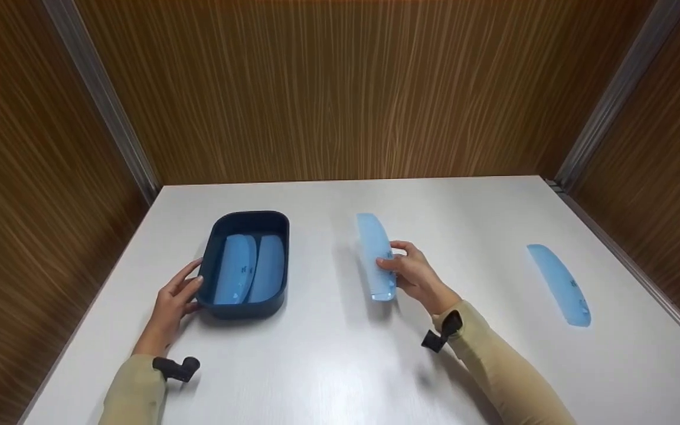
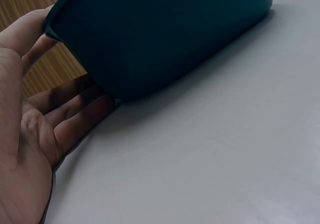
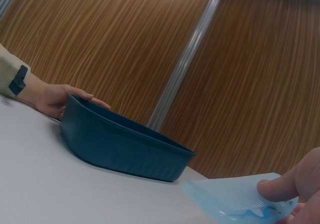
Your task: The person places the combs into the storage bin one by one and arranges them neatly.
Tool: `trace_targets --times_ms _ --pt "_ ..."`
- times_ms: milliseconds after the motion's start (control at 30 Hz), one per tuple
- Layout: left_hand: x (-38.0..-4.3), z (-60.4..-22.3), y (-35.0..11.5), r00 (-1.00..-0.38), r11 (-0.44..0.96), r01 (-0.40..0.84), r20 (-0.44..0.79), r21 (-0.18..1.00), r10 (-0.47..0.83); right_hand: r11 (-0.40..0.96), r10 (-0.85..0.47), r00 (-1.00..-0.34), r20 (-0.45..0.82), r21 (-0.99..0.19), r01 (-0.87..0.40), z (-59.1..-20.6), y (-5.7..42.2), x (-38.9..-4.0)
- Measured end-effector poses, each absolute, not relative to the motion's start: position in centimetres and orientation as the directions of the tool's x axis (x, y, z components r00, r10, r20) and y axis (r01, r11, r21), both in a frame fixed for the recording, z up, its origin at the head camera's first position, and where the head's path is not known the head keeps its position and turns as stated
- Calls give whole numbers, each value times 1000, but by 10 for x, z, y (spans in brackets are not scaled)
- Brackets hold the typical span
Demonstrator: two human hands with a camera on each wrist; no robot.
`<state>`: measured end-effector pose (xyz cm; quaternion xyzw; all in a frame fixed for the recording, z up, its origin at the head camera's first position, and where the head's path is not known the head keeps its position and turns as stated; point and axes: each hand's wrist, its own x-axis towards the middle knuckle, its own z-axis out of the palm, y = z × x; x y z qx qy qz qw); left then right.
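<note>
In the head view my left hand (image 1: 176, 298) rests against the left side of a dark blue oblong tub (image 1: 275, 308), thumb tip at the rim. The left wrist view shows fairly straight fingers (image 2: 82, 119) touching the tub's lower edge. Inside the tub lie several light blue curved flat pieces (image 1: 268, 268). Right of it, my right hand (image 1: 414, 271) pinches a similar blue piece (image 1: 369, 245) between thumb and fingers, lengthwise and above the table. Fine ridges show on this piece (image 3: 230, 189) in the right wrist view; the thumb covers part of it.
Another light blue curved piece (image 1: 558, 283) with small dark print lies at the right of the white table (image 1: 316, 366). Wood-grain panels (image 1: 340, 88) with metal corner strips enclose the table at the back and sides. Each wrist wears a black strap-on mount.
</note>
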<state>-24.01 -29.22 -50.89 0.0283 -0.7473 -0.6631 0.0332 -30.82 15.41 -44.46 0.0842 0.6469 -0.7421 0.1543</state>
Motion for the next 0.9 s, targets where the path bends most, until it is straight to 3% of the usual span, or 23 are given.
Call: trace_targets --times_ms 900 --pt "-243 -507 -289 -997 142 -3 8 990 -76 -117 -225 -932 -285 -942 316 -434 96 -311"
